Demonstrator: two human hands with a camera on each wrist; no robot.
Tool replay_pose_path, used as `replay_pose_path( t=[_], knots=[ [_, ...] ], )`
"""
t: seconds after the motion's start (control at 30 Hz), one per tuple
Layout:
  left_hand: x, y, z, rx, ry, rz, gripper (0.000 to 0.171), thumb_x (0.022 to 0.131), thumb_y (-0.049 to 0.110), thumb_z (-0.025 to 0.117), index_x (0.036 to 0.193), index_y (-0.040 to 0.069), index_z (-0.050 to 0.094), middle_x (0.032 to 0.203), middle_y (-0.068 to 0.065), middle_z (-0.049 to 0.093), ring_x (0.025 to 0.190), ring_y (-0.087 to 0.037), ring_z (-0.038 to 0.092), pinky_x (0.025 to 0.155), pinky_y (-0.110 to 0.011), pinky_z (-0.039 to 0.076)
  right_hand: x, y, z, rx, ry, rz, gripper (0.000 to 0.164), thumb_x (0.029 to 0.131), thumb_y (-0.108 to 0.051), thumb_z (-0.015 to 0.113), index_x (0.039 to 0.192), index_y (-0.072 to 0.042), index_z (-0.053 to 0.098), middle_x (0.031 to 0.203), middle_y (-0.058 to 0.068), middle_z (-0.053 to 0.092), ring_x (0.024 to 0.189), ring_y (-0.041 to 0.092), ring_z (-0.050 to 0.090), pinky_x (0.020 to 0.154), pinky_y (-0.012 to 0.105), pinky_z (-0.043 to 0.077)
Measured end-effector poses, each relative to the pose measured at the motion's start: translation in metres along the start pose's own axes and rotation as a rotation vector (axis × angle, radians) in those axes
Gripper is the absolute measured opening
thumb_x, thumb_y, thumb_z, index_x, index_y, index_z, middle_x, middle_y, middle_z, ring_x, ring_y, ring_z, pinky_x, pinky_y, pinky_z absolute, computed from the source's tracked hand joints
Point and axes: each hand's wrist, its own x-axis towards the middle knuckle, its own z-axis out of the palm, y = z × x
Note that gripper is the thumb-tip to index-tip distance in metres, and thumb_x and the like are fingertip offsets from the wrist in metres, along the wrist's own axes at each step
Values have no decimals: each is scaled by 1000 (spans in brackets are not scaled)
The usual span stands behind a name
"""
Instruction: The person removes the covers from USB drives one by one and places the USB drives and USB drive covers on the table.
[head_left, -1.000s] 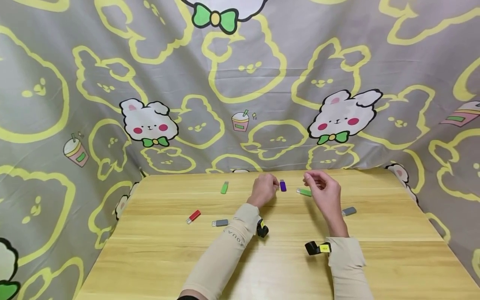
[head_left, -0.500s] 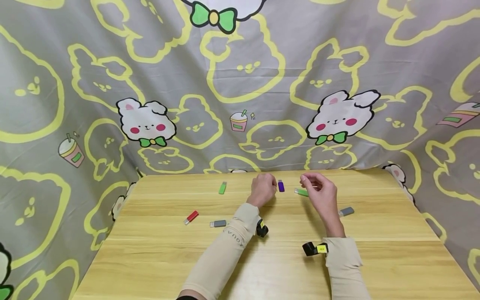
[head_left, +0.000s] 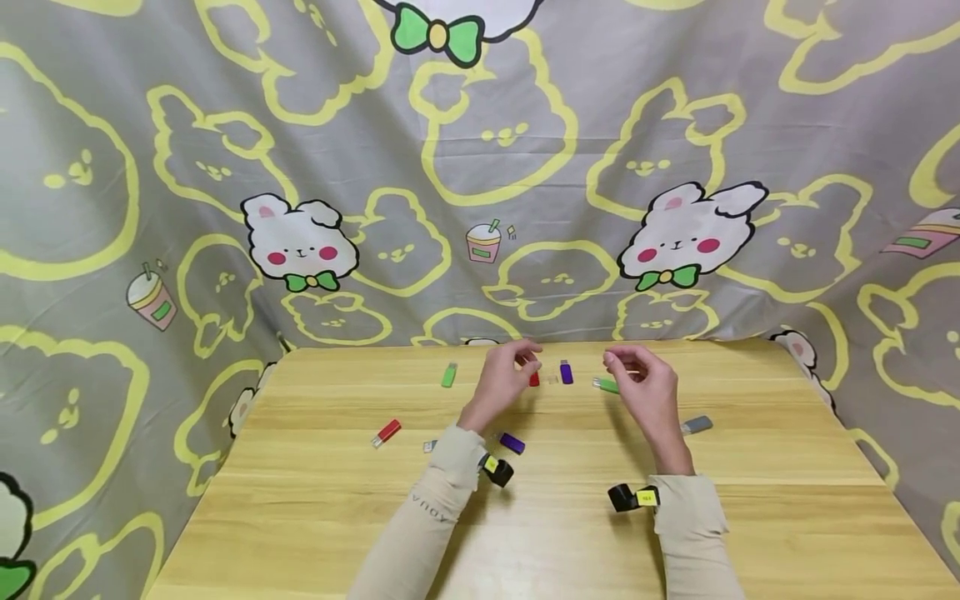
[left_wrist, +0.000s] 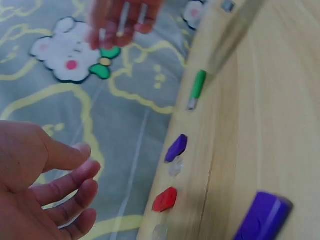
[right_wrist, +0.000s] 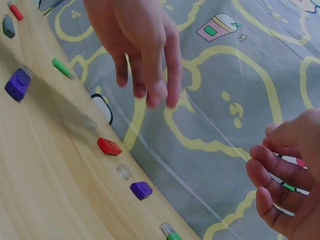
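Left grip (head_left: pixel 501 377), fingers parted and holding nothing, hung just left of the red USB stick (head_left: pixel 534 380), which lay on the desk (head_left: pixel 570 542) below right of the head frame's centre, farther from the right grip (head_left: pixel 647 385).

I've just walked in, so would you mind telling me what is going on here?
A person reaches over a wooden table. The left grip, fingers loosely bent, is near a red USB stick; the right grip is near a green stick. Neither appears to hold anything. A purple stick lies between those two, a clear piece beside it. Other sticks lie scattered around.
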Motion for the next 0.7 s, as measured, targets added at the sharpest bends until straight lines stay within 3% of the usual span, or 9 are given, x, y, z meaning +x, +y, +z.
replay_pose_path(
  t=[0.13,0.43,0.53,0.7],
  knots=[
    [-16,-3,-16,-60,45,-7,19,97,6,71,115,8,74,93,-2,71,89,-16,64,71,-25,49,0,-1,3,-35,-7,-9,13,98,-13,72,104,-2,76,96,12,76,84,0,65,71,15,52],
    [-46,-12,-42,-149,203,-24,21,100,10,68,120,7,73,105,-4,73,95,-20,67,75,-30,53,-2,2,9,-114,8,-60,8,95,-6,72,101,-2,76,96,11,76,84,6,65,74,16,52],
    [-53,-16,-46,-156,238,-28,19,99,11,69,117,6,74,103,-5,73,93,-23,67,75,-32,53,-2,6,11,-147,-9,-78,8,94,-3,72,102,-1,75,97,10,75,86,14,67,78,27,57],
    [-63,-22,-49,-160,229,-39,18,100,12,68,116,4,73,103,-7,73,95,-26,67,77,-37,54,-3,16,12,-201,-57,-78,12,94,1,70,106,4,74,103,18,73,95,32,69,86,50,56]
  ],
)
